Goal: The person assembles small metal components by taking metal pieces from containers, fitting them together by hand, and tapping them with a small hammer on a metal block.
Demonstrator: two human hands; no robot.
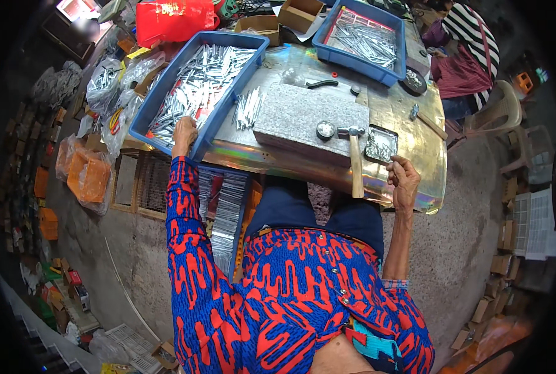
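Head view: both hands at the parts trays, grip on parts unconfirmed

The left hand (185, 132) is lowered at the near end of the left blue tray (225, 113), fingers bent down against the silver metal pieces (209, 78); whether a piece is pinched cannot be told. The right hand (404, 179) is narrowed, thumb and forefinger drawn together just beside the near right corner of the small black tray (385, 128). Any pin between those fingertips is too small to confirm. The small pins (380, 147) lie inside the black tray, beside the right end of the stone block (312, 118).

The hammer (356, 167) rests with its head on the block, its handle projecting past the block's near edge toward the near edge of the bench (426, 171).

Hazards: a leftward sweep of the right wrist could strike the handle and lever the hammer off the bench. Pressure on the black tray's low rim could tip it and scatter pins. The metal pieces lie crossed; a hurried lift could drag neighbours over the tray wall.

Clearance: the left tray's right wall bounds sideways travel of the left hand; lift above it. A loose pile (248, 108) narrows the passage to the block. The right hand has more room toward the bench's near right corner.
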